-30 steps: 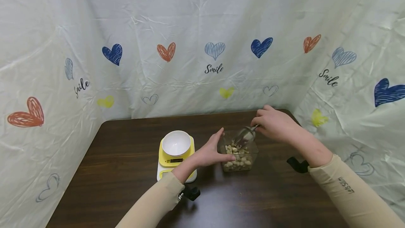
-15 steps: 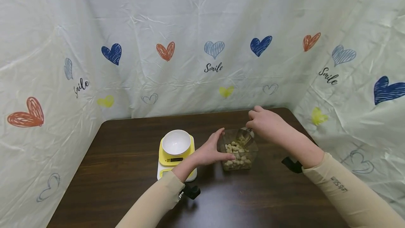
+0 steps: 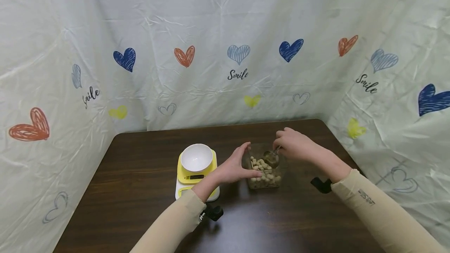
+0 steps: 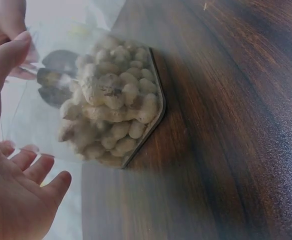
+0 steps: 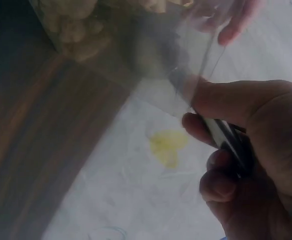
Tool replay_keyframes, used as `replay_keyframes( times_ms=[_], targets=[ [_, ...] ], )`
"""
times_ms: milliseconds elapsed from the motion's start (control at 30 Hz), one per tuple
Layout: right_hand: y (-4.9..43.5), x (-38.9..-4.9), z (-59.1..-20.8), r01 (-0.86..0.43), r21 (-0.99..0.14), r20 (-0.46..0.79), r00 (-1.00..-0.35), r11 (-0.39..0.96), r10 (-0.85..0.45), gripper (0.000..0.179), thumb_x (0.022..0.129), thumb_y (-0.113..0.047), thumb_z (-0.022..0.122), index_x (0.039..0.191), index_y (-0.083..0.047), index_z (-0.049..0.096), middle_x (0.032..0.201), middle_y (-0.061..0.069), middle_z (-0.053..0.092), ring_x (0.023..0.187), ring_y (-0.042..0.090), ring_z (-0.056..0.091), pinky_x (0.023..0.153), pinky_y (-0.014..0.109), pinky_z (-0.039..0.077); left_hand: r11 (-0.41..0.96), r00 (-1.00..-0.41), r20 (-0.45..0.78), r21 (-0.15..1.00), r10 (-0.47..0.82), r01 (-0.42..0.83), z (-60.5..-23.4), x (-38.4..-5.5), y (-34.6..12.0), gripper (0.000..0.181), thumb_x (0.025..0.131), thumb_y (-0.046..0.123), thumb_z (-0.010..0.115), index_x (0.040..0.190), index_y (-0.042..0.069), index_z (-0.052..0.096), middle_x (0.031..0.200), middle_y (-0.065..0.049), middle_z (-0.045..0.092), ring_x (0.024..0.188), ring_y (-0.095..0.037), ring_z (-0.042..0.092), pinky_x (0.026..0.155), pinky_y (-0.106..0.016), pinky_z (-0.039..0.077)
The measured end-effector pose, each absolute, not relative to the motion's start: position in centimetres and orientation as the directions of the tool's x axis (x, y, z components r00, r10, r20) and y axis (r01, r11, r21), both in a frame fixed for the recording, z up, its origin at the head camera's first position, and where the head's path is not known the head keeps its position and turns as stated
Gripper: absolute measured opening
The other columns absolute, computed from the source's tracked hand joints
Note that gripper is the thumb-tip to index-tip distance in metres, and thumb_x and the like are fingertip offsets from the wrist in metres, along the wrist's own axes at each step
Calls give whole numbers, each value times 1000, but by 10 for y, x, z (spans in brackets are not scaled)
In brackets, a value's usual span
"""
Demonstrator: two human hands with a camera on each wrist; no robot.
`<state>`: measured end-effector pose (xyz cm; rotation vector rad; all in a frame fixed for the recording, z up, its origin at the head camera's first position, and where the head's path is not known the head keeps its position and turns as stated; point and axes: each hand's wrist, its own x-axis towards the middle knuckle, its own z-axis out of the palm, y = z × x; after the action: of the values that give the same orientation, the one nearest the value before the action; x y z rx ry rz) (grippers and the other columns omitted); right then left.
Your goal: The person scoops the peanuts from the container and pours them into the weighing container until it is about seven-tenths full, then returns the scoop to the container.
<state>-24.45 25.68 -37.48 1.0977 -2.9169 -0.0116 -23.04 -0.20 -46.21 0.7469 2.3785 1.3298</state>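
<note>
A clear plastic container [image 3: 264,182] of unshelled peanuts [image 4: 118,92] stands on the table. My left hand [image 3: 236,168] holds its left side, thumb along the front and fingers spread toward the back corner. With my right hand [image 3: 295,143] I grip the handle of a metal scoop [image 3: 271,159]; the thumb and curled fingers around that handle [image 5: 226,142] show in the right wrist view. Down inside the container, the scoop's bowl lies against the peanuts at the right. Left of the container, a white bowl [image 3: 197,157] sits on a yellow and white kitchen scale [image 3: 185,179].
The dark wooden table [image 3: 140,190] reaches back to a white curtain [image 3: 211,22] printed with hearts. My left forearm passes close to the scale's front right corner. Black wrist mounts [image 3: 213,212] stick out below both wrists.
My right hand has moved left and slightly down, taking the scoop deeper into the container and turning its bowl. The left hand, container, scale and bowl have stayed in place.
</note>
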Motion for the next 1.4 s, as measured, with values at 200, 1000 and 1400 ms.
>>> replay_keyframes(
  times_ms=[200, 1000, 1400],
  targets=[
    [266, -242, -383, -665, -115, 93, -747, 738, -658, 11, 88, -8, 80, 96, -15, 79, 88, -5, 57, 80, 16, 47, 75, 38, 43, 437, -819, -10, 850, 574, 295, -464, -230, -2, 110, 83, 54, 82, 165, 26, 14, 160, 0, 31, 148, -16, 30, 113, -44, 36],
    [288, -253, -383, -538, -445, -13, -796, 716, -605, 11, 97, -12, 73, 106, -18, 76, 105, -2, 61, 99, 19, 58, 81, 39, 52, 423, -818, -5, 858, 576, 292, -468, -233, -1, 112, 81, 55, 82, 165, 26, 13, 160, -1, 31, 148, -19, 30, 114, -45, 35],
    [281, -255, -390, -495, -460, -14, -826, 738, -563, 13, 92, -22, 79, 104, -19, 79, 99, -3, 60, 93, 16, 57, 79, 37, 50, 427, -822, -9, 858, 570, 287, -470, -234, -2, 114, 81, 56, 83, 165, 26, 13, 159, 1, 31, 147, -16, 31, 113, -44, 35]
  ],
)
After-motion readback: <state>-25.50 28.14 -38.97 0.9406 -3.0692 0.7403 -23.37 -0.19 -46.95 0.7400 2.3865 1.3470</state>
